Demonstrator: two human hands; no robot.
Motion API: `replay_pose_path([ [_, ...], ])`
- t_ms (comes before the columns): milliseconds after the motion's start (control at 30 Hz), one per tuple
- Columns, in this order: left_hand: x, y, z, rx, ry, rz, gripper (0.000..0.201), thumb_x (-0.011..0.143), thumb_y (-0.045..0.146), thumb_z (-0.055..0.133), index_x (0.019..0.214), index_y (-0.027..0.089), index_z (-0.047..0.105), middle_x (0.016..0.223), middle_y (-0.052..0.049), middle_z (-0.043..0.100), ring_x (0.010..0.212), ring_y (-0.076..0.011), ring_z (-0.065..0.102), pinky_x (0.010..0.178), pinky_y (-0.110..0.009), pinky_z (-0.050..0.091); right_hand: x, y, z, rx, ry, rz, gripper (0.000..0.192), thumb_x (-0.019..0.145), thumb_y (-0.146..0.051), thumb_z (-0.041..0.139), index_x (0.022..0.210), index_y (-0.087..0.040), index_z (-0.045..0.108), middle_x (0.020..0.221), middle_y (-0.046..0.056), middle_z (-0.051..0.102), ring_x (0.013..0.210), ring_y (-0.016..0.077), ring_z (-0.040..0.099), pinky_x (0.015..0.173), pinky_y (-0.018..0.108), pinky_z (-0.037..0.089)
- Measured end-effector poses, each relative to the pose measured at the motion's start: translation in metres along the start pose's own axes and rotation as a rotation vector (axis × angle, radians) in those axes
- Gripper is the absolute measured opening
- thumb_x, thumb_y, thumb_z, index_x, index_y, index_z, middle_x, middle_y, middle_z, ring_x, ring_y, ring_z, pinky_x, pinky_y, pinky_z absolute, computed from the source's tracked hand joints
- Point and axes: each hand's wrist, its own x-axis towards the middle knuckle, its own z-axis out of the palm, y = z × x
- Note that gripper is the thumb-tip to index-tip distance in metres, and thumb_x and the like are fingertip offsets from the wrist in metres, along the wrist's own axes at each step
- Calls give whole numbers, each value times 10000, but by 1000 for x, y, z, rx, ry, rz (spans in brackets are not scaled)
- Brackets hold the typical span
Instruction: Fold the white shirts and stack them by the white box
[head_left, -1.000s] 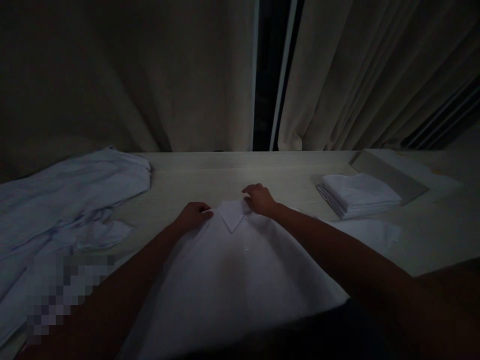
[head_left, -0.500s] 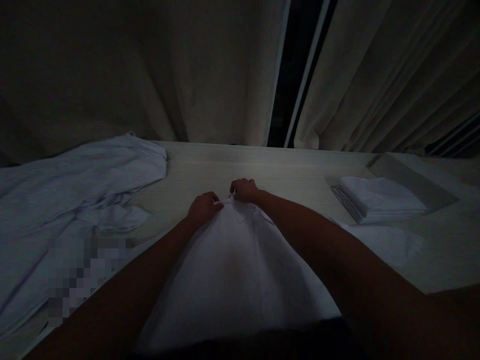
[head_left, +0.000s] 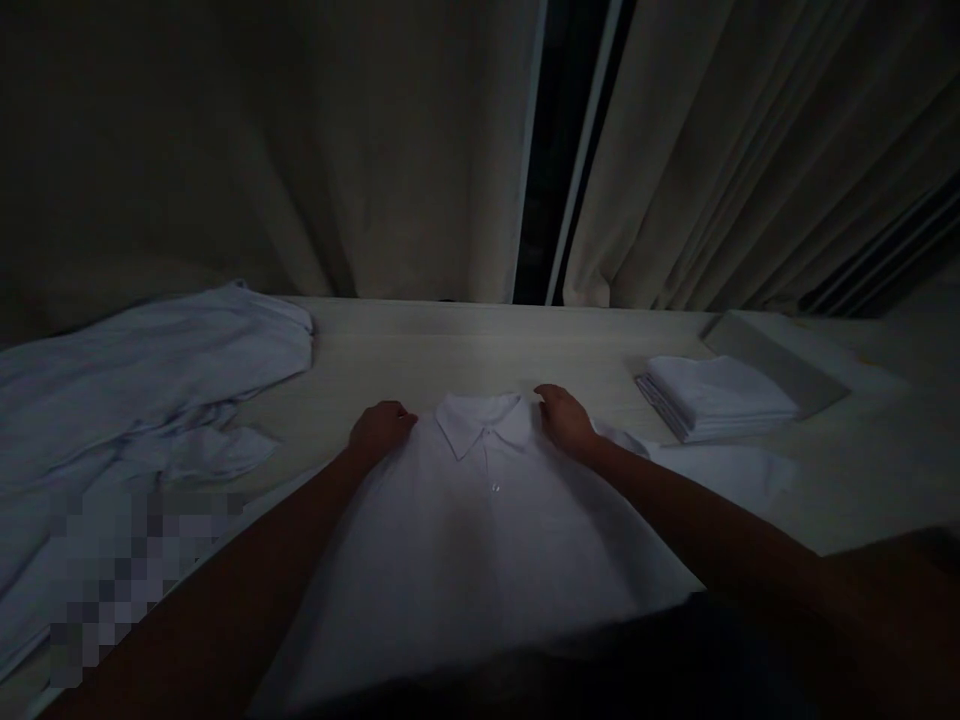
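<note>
- My left hand (head_left: 381, 430) rests on the left shoulder of the white shirt (head_left: 480, 530), fingers curled down onto the cloth; in this dim light I cannot tell whether it pinches the fabric or only presses it.
- My right hand (head_left: 564, 420) sits on the shirt's right shoulder, just beside the collar (head_left: 482, 420), fingers bent onto the cloth; I cannot tell its grip either.
- The shirt lies face up on the counter (head_left: 450, 350), collar pointing away from me, buttons running down the middle, its lower part hanging toward me over the near edge.
- One sleeve (head_left: 720, 468) spreads flat to the right, passing under my right forearm.
- To the left, well apart from the hands, a heap of crumpled pale garments (head_left: 142, 370) covers that end of the counter.
- To the right, a stack of folded white cloth (head_left: 716, 395) sits near the spread sleeve, with a flat pale box (head_left: 780, 355) just behind it.
- Beige curtains (head_left: 337, 150) hang behind the counter, with a dark gap between them.
</note>
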Motion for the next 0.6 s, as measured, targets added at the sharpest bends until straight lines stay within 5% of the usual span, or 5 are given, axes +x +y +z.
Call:
replay_pose_path([
  [100,0,3,4,18,0,-39,413,838,492,448,1003,185,670,1084,-158,693,979,-298,648,779,-392,492,-56,44,-5,-81,-139,-100,449,992,-294,319,1382,-153,493,1446,117,479,1340,217,416,1130,377,297],
  [200,0,7,5,50,-10,-59,463,848,543,414,1033,189,648,1078,-173,690,982,-311,648,782,-414,493,-82,64,-6,-120,-203,-105,506,1014,-414,246,1467,-235,382,1531,47,369,1422,217,294,1165,438,224],
  [400,1,5,-5,122,-37,-34,675,822,704,308,1028,150,634,1059,-234,675,956,-357,638,779,-461,474,-71,65,-12,-142,-250,-50,559,1006,-502,185,1514,-289,278,1574,11,266,1458,192,198,1185,436,151],
  [600,2,-25,-32,134,-177,7,699,687,795,415,829,162,673,981,-180,697,895,-307,650,768,-376,468,-71,71,-10,-156,-222,-74,588,997,-529,185,1518,-271,270,1572,22,273,1458,200,196,1184,443,147],
])
